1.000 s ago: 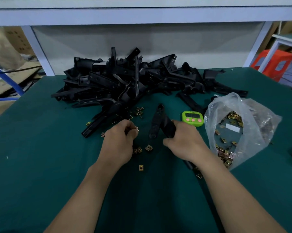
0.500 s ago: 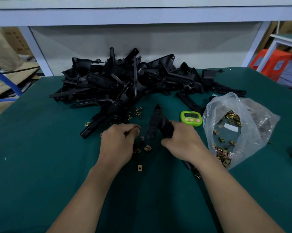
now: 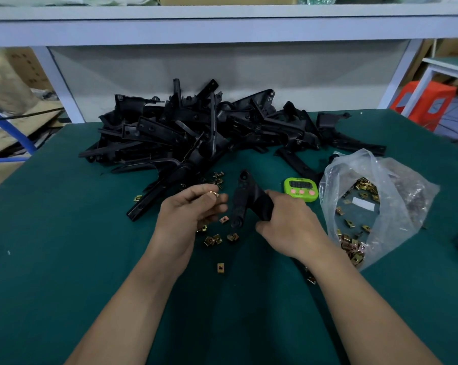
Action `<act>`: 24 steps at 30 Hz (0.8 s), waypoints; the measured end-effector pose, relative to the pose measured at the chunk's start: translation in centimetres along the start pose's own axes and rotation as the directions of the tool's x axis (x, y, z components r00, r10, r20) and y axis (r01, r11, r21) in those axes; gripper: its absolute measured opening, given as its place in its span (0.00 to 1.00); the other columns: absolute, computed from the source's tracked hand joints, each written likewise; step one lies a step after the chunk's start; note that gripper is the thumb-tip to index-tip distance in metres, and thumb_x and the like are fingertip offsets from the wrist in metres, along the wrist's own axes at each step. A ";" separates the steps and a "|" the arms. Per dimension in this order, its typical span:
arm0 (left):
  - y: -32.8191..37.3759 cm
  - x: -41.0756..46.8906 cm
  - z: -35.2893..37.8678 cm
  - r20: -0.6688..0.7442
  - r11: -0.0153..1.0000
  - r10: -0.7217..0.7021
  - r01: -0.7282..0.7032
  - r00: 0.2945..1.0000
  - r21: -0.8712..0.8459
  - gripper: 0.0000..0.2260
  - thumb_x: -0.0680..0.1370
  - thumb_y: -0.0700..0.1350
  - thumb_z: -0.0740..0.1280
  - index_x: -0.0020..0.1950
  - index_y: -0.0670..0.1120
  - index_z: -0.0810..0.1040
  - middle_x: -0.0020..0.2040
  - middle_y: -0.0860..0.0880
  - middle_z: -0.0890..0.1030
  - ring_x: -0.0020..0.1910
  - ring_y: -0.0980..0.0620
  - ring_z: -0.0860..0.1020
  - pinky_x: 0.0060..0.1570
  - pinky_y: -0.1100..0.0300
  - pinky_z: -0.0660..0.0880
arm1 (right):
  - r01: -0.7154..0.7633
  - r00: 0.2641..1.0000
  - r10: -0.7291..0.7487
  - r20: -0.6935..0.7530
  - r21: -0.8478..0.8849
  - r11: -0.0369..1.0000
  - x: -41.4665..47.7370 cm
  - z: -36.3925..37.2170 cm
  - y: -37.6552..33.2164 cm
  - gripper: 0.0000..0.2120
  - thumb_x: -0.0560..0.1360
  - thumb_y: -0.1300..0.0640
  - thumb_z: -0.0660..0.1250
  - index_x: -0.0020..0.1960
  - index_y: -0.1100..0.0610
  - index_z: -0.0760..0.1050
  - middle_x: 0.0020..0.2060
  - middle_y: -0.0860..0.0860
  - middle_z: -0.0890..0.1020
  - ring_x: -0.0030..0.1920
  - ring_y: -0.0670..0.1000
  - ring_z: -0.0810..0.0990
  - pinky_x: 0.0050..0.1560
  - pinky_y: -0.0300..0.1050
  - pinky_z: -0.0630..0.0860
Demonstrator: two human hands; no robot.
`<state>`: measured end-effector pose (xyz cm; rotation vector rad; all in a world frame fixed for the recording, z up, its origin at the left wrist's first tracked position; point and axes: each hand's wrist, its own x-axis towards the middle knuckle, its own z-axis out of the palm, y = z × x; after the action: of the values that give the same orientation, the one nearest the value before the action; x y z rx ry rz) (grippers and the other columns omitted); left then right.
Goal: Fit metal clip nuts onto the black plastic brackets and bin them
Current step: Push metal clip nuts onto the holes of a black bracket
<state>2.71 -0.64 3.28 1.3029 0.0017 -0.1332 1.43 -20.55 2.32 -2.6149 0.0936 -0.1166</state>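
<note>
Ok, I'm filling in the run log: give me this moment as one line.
left hand: pinches clip nut | right hand: grips bracket | clip nut not yet on bracket

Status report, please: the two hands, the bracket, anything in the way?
Left hand pinches a clip nut. Right hand grips one black bracket, nut not yet fitted. Loose nuts lie on the table below; nothing between the hands.
</note>
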 end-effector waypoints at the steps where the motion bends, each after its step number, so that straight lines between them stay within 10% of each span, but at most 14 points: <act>1: 0.1 0.0 0.1 0.012 1.000 -0.008 0.008 1.000 -0.028 0.06 0.81 0.36 0.67 0.51 0.45 0.82 0.49 0.43 0.87 0.44 0.51 0.86 0.39 0.64 0.80 | -0.002 1.000 0.002 0.003 0.007 1.000 0.0 0.0 0.0 0.14 0.69 0.51 0.70 0.53 0.47 0.74 0.40 0.46 0.79 0.43 0.57 0.79 0.46 0.53 0.80; 24: 0.8 -0.7 0.4 -0.026 0.997 -0.071 0.072 0.997 0.003 0.09 0.79 0.46 0.71 0.40 0.48 0.86 0.40 0.46 0.85 0.34 0.55 0.82 0.34 0.65 0.78 | 0.058 0.995 -0.069 0.072 0.145 0.988 0.0 -0.2 -0.1 0.12 0.69 0.56 0.72 0.51 0.47 0.77 0.38 0.46 0.81 0.41 0.52 0.80 0.43 0.53 0.81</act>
<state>2.11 -0.78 4.21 1.3085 0.0707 -0.1773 1.41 -20.62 2.55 -2.4765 -0.0244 -0.0436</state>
